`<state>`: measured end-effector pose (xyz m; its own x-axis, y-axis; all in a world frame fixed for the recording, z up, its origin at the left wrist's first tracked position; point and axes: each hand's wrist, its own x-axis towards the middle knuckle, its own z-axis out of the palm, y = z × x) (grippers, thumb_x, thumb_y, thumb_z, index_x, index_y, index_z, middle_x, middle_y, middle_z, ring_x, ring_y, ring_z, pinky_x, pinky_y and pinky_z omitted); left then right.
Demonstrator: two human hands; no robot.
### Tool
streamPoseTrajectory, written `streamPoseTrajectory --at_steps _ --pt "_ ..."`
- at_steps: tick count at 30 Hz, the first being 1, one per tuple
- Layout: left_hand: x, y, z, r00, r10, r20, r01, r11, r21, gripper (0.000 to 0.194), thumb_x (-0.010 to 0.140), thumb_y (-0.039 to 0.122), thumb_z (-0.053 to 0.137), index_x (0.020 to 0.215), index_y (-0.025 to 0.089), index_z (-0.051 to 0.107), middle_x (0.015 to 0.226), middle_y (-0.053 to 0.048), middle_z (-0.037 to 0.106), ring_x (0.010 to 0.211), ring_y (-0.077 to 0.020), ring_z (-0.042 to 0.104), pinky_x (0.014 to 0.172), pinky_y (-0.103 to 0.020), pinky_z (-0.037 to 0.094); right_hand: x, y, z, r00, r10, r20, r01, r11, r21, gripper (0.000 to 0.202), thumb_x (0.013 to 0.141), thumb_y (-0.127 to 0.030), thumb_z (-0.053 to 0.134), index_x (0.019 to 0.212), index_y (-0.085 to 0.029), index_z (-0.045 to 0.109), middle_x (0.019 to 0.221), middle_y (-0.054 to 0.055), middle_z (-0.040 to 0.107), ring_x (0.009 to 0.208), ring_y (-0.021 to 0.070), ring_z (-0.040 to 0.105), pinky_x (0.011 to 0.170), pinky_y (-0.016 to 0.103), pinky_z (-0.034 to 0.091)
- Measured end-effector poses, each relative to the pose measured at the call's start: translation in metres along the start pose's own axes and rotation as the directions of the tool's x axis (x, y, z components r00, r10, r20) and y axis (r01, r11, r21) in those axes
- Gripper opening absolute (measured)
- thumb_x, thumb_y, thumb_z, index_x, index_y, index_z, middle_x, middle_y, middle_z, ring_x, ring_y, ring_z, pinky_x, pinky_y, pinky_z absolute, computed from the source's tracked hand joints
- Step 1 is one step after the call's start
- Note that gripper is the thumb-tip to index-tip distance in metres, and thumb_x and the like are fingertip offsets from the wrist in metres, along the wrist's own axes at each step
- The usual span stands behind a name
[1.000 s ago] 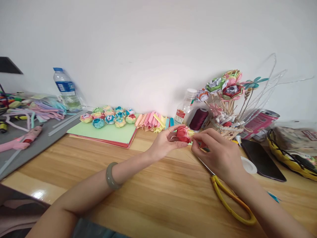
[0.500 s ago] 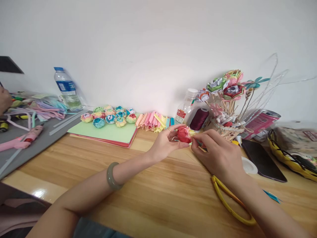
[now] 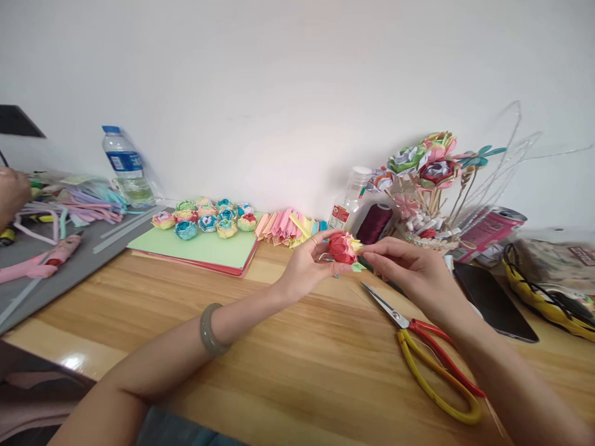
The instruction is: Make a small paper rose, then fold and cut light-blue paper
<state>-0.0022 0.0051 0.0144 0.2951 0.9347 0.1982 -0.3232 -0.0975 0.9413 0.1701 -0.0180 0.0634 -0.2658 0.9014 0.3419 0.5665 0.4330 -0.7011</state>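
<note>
My left hand (image 3: 307, 265), with a green bangle on its wrist, holds a red, pink and yellow paper flower (image 3: 343, 248) between thumb and fingers. At the flower's right side, my right hand (image 3: 413, 269) is closed in a pinch beside the yellow petal tips. What lies between those fingertips is too small to make out. Under my right forearm rest scissors (image 3: 404, 322) with one yellow and one red handle, blades partly apart. A thin thread trails over the wooden table (image 3: 279, 365) near the blades.
Several finished paper flowers (image 3: 207, 223) sit on green paper (image 3: 204, 253). Folded paper strips (image 3: 281, 228), a glass bottle (image 3: 346, 201), a purple thread spool (image 3: 374, 223) and a flower basket (image 3: 430, 238) line the wall. A phone (image 3: 497, 303) lies right; another person's hand (image 3: 12, 195) shows far left.
My right hand has shifted up and right from beneath the flower, uncovering the scissors' blades and red handle. The flower has turned slightly in my left hand, showing more yellow petals.
</note>
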Motion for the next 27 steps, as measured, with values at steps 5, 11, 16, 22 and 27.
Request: streamPoseTrajectory --at_steps 5,11,16,22,27 --pt "0.0006 -0.0001 -0.0009 0.999 0.014 0.033 -0.014 1.000 0.003 0.065 0.053 0.022 0.081 0.113 0.019 0.056 0.107 -0.008 0.066 0.095 -0.0205 0.061 0.082 -0.032 0.047 0.0014 -0.0012 -0.0036 0.997 -0.074 0.028 0.074 0.997 -0.010 0.026 0.082 -0.042 0.056 0.079 -0.019 0.069 0.075 0.005 0.065 0.065 0.0145 0.056 0.054 0.027 0.043" --pt "-0.0002 0.0010 0.0015 0.999 0.029 0.033 -0.029 1.000 0.008 0.064 0.054 0.020 0.080 0.113 0.018 0.056 0.113 -0.009 0.064 0.099 -0.0211 0.060 0.084 -0.032 0.048 -0.0003 -0.0045 -0.0052 0.991 -0.126 0.049 0.129 0.990 -0.065 0.023 0.082 -0.038 0.057 0.076 -0.020 0.068 0.073 0.004 0.063 0.065 0.0141 0.057 0.055 0.026 0.043" --pt "-0.0002 0.0015 0.0020 0.998 0.022 0.051 -0.021 1.000 -0.007 0.062 0.055 0.017 0.079 0.112 0.017 0.056 0.116 -0.009 0.062 0.103 -0.0215 0.059 0.084 -0.032 0.048 -0.0004 -0.0035 -0.0023 0.991 -0.129 0.027 0.130 0.991 -0.028 0.023 0.081 -0.039 0.058 0.073 -0.019 0.065 0.071 0.003 0.061 0.062 0.0134 0.055 0.053 0.025 0.042" --pt "0.0003 -0.0006 0.0003 0.994 0.069 0.081 -0.068 0.998 -0.010 0.060 0.056 0.016 0.079 0.111 0.019 0.057 0.115 -0.007 0.062 0.106 -0.0207 0.057 0.085 -0.031 0.048 -0.0007 -0.0045 -0.0047 0.986 -0.160 0.043 0.162 0.985 -0.052 0.021 0.081 -0.038 0.059 0.074 -0.020 0.068 0.069 0.003 0.063 0.062 0.0138 0.056 0.053 0.026 0.042" --pt "-0.0010 -0.0019 0.0016 0.998 0.051 0.049 -0.049 0.998 -0.026 0.060 0.055 0.016 0.079 0.111 0.019 0.056 0.112 -0.007 0.063 0.105 -0.0211 0.058 0.083 -0.031 0.049 -0.0023 -0.0077 -0.0042 0.976 -0.217 -0.013 0.214 0.972 -0.095 0.017 0.080 -0.034 0.061 0.070 -0.020 0.066 0.068 0.003 0.062 0.060 0.0133 0.055 0.052 0.026 0.042"
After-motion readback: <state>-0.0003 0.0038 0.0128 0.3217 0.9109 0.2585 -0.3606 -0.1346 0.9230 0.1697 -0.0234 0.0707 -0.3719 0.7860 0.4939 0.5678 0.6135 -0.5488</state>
